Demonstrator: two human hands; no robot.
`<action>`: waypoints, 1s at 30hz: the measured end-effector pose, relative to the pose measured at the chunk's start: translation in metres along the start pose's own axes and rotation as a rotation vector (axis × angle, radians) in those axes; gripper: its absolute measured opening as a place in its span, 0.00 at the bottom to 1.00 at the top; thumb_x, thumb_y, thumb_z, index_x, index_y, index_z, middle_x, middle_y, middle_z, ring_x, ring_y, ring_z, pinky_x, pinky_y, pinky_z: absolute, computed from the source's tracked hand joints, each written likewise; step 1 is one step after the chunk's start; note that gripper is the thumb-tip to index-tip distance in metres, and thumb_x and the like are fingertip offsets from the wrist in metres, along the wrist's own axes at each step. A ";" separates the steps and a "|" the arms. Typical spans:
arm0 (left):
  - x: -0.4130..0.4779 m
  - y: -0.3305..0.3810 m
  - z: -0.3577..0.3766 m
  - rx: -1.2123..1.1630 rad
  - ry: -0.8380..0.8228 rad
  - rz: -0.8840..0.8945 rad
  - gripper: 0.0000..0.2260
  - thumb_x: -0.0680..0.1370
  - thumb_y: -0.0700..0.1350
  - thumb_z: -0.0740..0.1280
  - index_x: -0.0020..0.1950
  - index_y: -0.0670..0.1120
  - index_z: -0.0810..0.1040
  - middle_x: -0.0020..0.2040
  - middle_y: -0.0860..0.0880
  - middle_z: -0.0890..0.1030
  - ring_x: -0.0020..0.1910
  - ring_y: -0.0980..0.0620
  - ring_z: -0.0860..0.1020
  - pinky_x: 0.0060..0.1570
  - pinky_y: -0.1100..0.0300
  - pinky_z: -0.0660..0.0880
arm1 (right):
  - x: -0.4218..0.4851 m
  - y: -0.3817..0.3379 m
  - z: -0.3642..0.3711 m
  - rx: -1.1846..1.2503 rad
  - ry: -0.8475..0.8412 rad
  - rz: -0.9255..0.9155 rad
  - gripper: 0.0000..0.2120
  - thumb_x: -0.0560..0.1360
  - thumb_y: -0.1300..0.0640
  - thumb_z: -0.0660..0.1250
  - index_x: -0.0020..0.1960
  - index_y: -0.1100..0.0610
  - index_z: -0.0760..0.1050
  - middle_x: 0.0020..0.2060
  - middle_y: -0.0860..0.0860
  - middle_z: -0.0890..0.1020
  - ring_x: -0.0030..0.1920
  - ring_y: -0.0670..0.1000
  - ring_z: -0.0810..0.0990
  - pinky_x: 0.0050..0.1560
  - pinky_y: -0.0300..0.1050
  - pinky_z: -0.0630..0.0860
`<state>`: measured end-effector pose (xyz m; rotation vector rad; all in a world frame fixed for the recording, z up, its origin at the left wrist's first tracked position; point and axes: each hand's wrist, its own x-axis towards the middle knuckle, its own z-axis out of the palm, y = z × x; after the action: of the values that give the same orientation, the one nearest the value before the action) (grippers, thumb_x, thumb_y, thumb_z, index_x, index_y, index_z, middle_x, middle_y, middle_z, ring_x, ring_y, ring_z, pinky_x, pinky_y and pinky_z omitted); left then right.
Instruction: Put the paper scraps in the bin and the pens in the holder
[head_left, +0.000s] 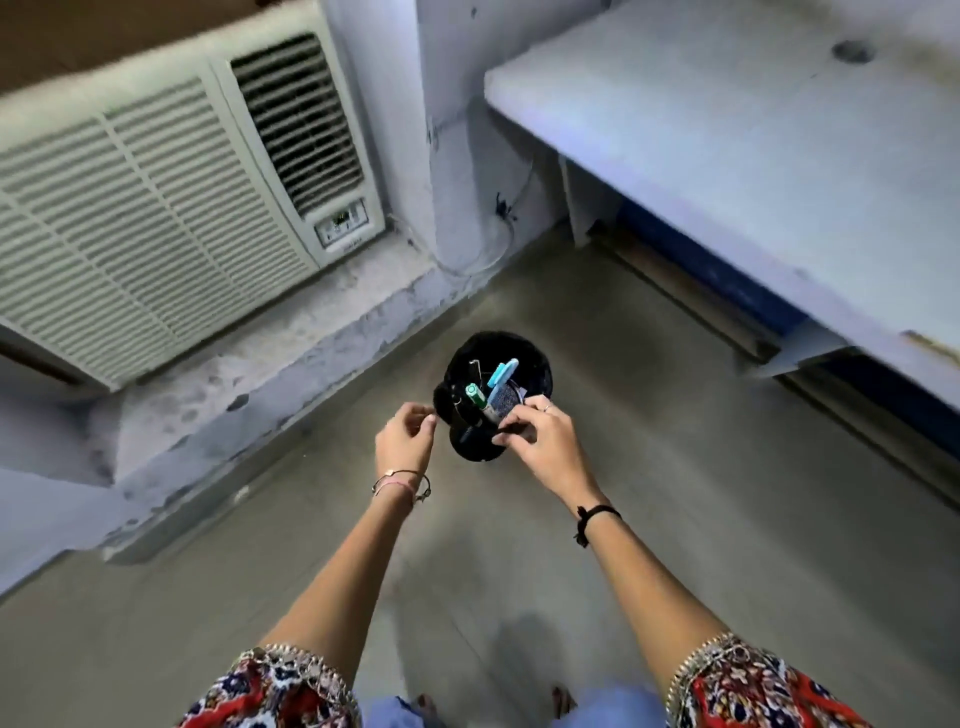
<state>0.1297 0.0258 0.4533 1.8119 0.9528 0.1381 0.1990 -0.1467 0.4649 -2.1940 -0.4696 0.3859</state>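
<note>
My right hand grips the rim of a black pen holder and holds it above the floor. Out of the holder stick a green-capped marker, a light blue pen and a thin dark pen. Directly beneath and behind it, a round black bin stands on the floor; its inside is dark and I see no paper scraps. My left hand hovers just left of the holder with fingers curled together, and nothing shows in them.
A white window air conditioner sits in the wall at the left above a stained ledge. A pale desk top juts in at the upper right. Grey floor spreads around the bin; my feet show at the bottom edge.
</note>
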 end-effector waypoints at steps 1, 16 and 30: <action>-0.007 0.029 -0.008 -0.003 -0.012 0.029 0.06 0.75 0.40 0.65 0.49 0.43 0.81 0.43 0.48 0.82 0.43 0.54 0.78 0.42 0.69 0.70 | 0.000 -0.021 -0.022 -0.007 0.033 -0.001 0.07 0.66 0.58 0.76 0.42 0.59 0.81 0.44 0.52 0.78 0.43 0.49 0.76 0.42 0.28 0.68; 0.005 0.317 0.095 -0.061 -0.171 0.255 0.07 0.76 0.39 0.64 0.51 0.43 0.78 0.47 0.47 0.81 0.47 0.51 0.78 0.51 0.59 0.73 | 0.108 -0.062 -0.315 -0.063 0.408 0.070 0.07 0.71 0.57 0.73 0.47 0.59 0.80 0.51 0.56 0.78 0.46 0.51 0.78 0.48 0.36 0.73; 0.040 0.370 0.229 0.174 -0.364 0.184 0.18 0.76 0.42 0.64 0.66 0.46 0.70 0.67 0.48 0.75 0.67 0.50 0.72 0.60 0.63 0.66 | 0.187 0.035 -0.413 -0.097 0.546 0.242 0.07 0.74 0.57 0.69 0.50 0.60 0.77 0.56 0.57 0.74 0.47 0.56 0.78 0.49 0.52 0.79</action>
<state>0.4707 -0.1705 0.6423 1.9966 0.5546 -0.1622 0.5472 -0.3610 0.6643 -2.3347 0.0782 -0.1201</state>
